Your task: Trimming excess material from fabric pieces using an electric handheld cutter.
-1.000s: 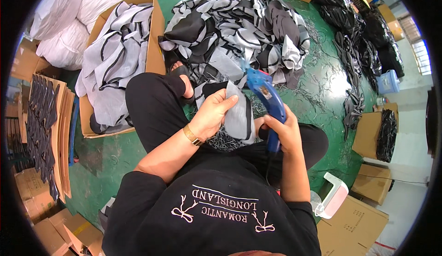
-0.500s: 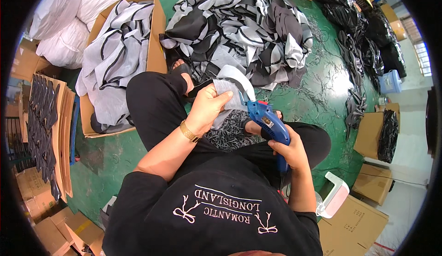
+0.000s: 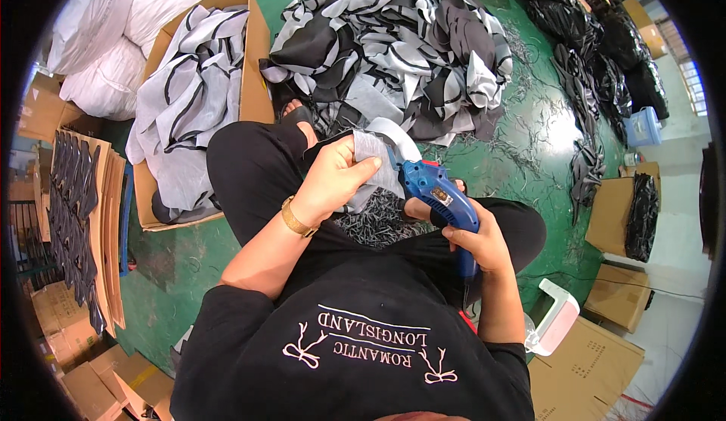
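I sit on a green floor in black clothes. My left hand (image 3: 333, 179) grips a grey and white cut fabric piece (image 3: 376, 149) above my lap. My right hand (image 3: 473, 239) is wrapped around the handle of a blue electric cutter (image 3: 436, 192), whose head meets the lower right edge of that piece. A heap of thin dark trimmings (image 3: 378, 220) lies in my lap between my knees, under the piece.
A big pile of black, grey and white fabric pieces (image 3: 401, 50) lies ahead. An open cardboard box (image 3: 253, 80) of grey pieces stands at my left, with white sacks (image 3: 128, 35) behind. Stacked dark pieces (image 3: 72, 209) on cardboard lie far left. Boxes (image 3: 620, 217) and a white stool (image 3: 556, 319) are right.
My left hand has turned the fabric piece and shifted it slightly up and left. The cutter has swung from nearly upright to slanted, its head now at the piece's lower edge.
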`<action>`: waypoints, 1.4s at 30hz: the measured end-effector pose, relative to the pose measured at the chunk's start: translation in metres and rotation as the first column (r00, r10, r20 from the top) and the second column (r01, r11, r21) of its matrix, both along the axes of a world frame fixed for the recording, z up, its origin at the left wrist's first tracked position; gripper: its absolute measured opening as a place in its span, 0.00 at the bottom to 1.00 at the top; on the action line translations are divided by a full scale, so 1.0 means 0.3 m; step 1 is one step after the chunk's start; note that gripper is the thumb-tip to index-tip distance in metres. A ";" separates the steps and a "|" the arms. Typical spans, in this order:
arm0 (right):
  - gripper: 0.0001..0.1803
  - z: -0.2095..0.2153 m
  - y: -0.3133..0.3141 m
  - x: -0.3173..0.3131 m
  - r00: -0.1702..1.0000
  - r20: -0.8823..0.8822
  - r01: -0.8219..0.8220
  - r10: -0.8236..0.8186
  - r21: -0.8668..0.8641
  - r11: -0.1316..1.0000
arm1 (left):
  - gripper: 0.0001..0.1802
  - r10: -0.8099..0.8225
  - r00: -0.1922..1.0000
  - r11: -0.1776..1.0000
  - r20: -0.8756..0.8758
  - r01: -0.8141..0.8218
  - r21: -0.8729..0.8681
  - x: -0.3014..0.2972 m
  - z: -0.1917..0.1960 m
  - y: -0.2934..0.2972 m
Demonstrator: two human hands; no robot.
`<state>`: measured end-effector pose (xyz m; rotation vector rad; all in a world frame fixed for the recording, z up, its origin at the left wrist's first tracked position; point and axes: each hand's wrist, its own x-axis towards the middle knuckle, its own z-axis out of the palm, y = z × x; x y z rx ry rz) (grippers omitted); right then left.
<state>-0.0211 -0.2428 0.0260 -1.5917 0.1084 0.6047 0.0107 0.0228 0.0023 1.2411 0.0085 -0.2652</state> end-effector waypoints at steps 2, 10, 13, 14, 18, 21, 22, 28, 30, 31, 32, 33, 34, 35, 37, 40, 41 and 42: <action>0.23 -0.001 -0.007 -0.003 0.999 -0.020 -0.042 0.043 0.027 0.999 | 0.11 0.018 1.000 1.000 -0.010 -0.018 -0.010 0.002 0.006 -0.005; 0.21 -0.001 -0.035 -0.036 0.998 -0.048 -0.041 0.040 -0.015 0.999 | 0.11 0.078 0.997 0.994 0.016 -0.077 -0.072 0.004 0.016 -0.014; 0.21 -0.012 -0.035 -0.041 0.998 -0.063 -0.021 0.021 0.011 1.000 | 0.11 0.056 0.998 0.997 0.003 -0.056 -0.045 0.000 0.023 -0.010; 0.21 -0.015 -0.033 -0.041 0.998 -0.065 -0.015 0.017 0.024 1.000 | 0.11 0.047 0.999 0.999 0.000 -0.047 -0.022 -0.001 0.024 -0.009; 0.22 -0.018 -0.022 -0.040 0.998 -0.065 -0.002 0.006 0.061 0.998 | 0.11 0.041 0.999 0.999 0.006 -0.041 0.017 -0.007 0.034 -0.004; 0.22 -0.016 -0.020 -0.037 0.998 -0.054 -0.020 0.023 0.056 0.998 | 0.11 0.024 0.999 1.000 0.043 -0.024 0.013 -0.009 0.025 0.005; 0.22 -0.018 -0.022 -0.035 0.998 -0.051 -0.029 0.032 0.062 0.998 | 0.11 0.023 0.999 1.000 0.042 -0.023 0.013 -0.011 0.027 0.006; 0.23 -0.016 -0.024 -0.029 0.998 -0.043 -0.053 0.056 0.083 0.995 | 0.13 -0.047 0.992 0.997 0.118 0.039 0.072 -0.018 0.057 0.007; 0.23 -0.015 -0.024 -0.028 0.997 -0.044 -0.060 0.064 0.092 0.994 | 0.14 -0.075 0.992 0.988 0.097 0.061 0.139 -0.017 0.053 0.009; 0.23 -0.013 -0.025 -0.029 0.997 -0.047 -0.061 0.065 0.094 0.994 | 0.14 -0.076 0.992 0.988 0.096 0.062 0.140 -0.016 0.061 0.008; 0.23 -0.013 -0.026 -0.029 0.996 -0.050 -0.062 0.067 0.096 0.993 | 0.14 -0.103 0.992 0.989 0.076 0.094 0.114 -0.016 0.075 0.006; 0.23 -0.014 -0.027 -0.029 0.996 -0.051 -0.062 0.068 0.098 0.993 | 0.15 -0.129 0.990 0.989 0.056 0.124 0.086 -0.016 0.082 0.005; 0.23 -0.016 -0.027 -0.030 0.996 -0.051 -0.062 0.067 0.106 0.992 | 0.15 -0.127 0.990 0.989 0.055 0.122 0.088 -0.016 0.079 0.011; 0.23 -0.017 -0.028 -0.030 0.996 -0.051 -0.061 0.067 0.114 0.992 | 0.15 -0.172 0.984 0.975 0.052 0.163 0.151 -0.015 0.072 0.022; 0.23 -0.018 -0.031 -0.028 0.996 -0.053 -0.072 0.079 0.113 0.991 | 0.16 -0.214 0.976 0.956 0.045 0.200 0.214 -0.016 0.069 0.032; 0.24 -0.021 -0.035 -0.025 0.994 -0.066 -0.082 0.090 0.118 0.990 | 0.18 -0.255 0.966 0.944 0.041 0.239 0.229 -0.018 0.084 0.034; 0.25 -0.022 -0.035 -0.025 0.993 -0.077 -0.080 0.090 0.123 0.989 | 0.18 -0.270 0.962 0.934 0.034 0.253 0.253 -0.019 0.095 0.032; 0.25 -0.022 -0.036 -0.025 0.993 -0.079 -0.080 0.090 0.121 0.989 | 0.18 -0.286 0.958 0.923 0.027 0.267 0.277 -0.020 0.098 0.030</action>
